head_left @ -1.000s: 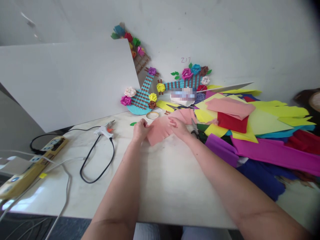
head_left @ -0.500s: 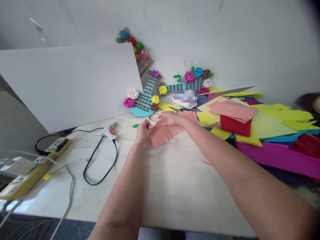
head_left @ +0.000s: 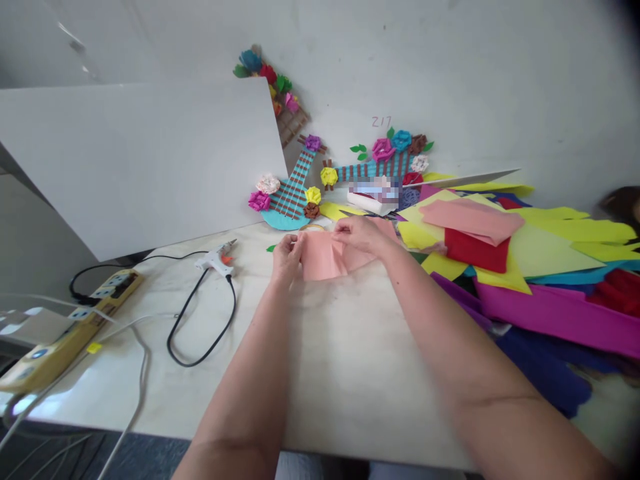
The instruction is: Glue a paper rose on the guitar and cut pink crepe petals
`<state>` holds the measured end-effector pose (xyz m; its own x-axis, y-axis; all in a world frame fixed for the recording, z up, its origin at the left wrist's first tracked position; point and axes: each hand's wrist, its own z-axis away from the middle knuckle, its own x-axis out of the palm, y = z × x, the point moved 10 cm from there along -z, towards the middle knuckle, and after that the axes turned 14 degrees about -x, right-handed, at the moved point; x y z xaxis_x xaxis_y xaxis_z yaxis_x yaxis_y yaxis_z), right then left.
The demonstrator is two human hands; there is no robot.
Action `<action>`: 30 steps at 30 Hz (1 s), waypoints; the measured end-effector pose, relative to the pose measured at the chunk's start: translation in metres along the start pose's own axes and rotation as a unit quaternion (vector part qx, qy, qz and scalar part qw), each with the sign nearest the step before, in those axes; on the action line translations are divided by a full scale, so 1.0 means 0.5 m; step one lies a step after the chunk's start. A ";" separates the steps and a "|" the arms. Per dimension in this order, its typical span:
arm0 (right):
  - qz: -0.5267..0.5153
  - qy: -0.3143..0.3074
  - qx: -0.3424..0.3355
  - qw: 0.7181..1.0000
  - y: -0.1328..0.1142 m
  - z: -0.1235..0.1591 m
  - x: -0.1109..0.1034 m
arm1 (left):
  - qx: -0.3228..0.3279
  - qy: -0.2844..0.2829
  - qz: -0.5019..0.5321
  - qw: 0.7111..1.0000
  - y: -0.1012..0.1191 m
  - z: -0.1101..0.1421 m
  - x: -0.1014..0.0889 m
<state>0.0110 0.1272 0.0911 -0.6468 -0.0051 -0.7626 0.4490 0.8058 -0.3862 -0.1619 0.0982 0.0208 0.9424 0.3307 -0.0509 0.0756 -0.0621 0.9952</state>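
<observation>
Power strip (head_left: 107, 303), yellowish, at the left of the tabletop (head_left: 370, 373), running to the left edge; white adapter (head_left: 37, 327) plugged in, itself cut off. White panel (head_left: 140, 173), far left, leaning, its left end out of view. Glue gun (head_left: 217, 261), white with orange trigger, black cord looped on the near side. Green paper leaf (head_left: 271, 249), partly covered by the left hand (head_left: 287, 258), which pinches the left edge of a salmon-pink paper sheet (head_left: 323, 260) between thumb and fingers. Blue guitar-shaped craft (head_left: 285, 220), with paper flowers, just beyond; brown lattice craft (head_left: 293, 125) farther off, largely hidden behind the panel. Tape roll (head_left: 313, 228), only its far rim showing above the sheet, which lies mid-table between the hands. Right hand (head_left: 360, 233), closed on the sheet's far edge, thumb hidden; whether the pink paper beyond its wrist is the same piece cannot be told. Scissors (head_left: 350, 214), blades visible, handles obscured. Packet (head_left: 375, 195), print pixelated, masking part of a second blue craft (head_left: 370, 168). Coloured paper heap (head_left: 550, 240), right, lower layers buried. Dark brown shape, right edge, cut off, unidentifiable.
</observation>
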 end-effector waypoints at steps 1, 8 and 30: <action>0.009 0.015 0.003 1.000 0.001 0.003 -0.009 | 0.002 0.000 -0.014 1.000 0.002 0.003 0.005; -0.015 0.066 0.001 0.998 0.031 0.002 -0.009 | -0.030 0.002 -0.131 0.991 -0.021 -0.002 0.017; -0.067 0.059 -0.003 0.996 0.103 -0.098 0.052 | -0.105 -0.072 -0.056 0.990 -0.059 -0.005 -0.007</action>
<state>-0.0127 0.1976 0.0770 -0.7688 -0.0446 -0.6379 0.3496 0.8061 -0.4776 -0.1682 0.1012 -0.0081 0.9698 0.1859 -0.1581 0.1269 0.1695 0.9773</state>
